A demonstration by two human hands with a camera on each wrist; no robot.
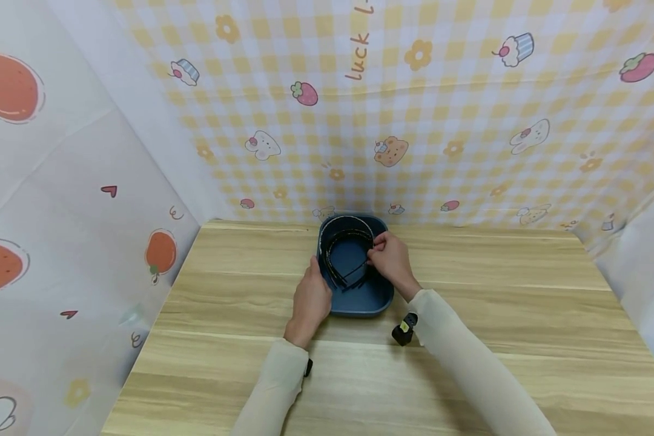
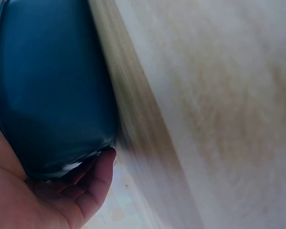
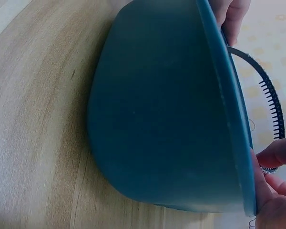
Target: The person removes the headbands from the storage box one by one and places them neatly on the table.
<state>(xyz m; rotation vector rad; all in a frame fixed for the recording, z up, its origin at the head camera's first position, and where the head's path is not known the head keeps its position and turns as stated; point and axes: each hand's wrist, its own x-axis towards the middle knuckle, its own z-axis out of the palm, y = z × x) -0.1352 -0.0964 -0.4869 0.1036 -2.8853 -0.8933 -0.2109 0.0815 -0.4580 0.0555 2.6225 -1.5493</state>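
Observation:
A dark blue plastic basin (image 1: 362, 306) stands near the table's back edge. Inside it lie black headbands (image 1: 353, 232), overlapping so that their exact count is unclear. My left hand (image 1: 312, 297) grips the basin's left side; in the left wrist view its fingers (image 2: 101, 179) curl around the far end of the wall. At the right rim, my right hand (image 1: 393, 260) pinches one end of a headband with small teeth (image 3: 275, 107). That headband arches above the rim in the right wrist view, a sparkly bit showing by the fingertips.
The basin rests on a light wood-grain table (image 1: 501, 315). Directly behind stands a yellow checked cloth wall (image 1: 327, 127), and a white printed sheet (image 1: 87, 157) hangs at the left. A black wrist camera (image 1: 404, 330) juts from the right sleeve over the table.

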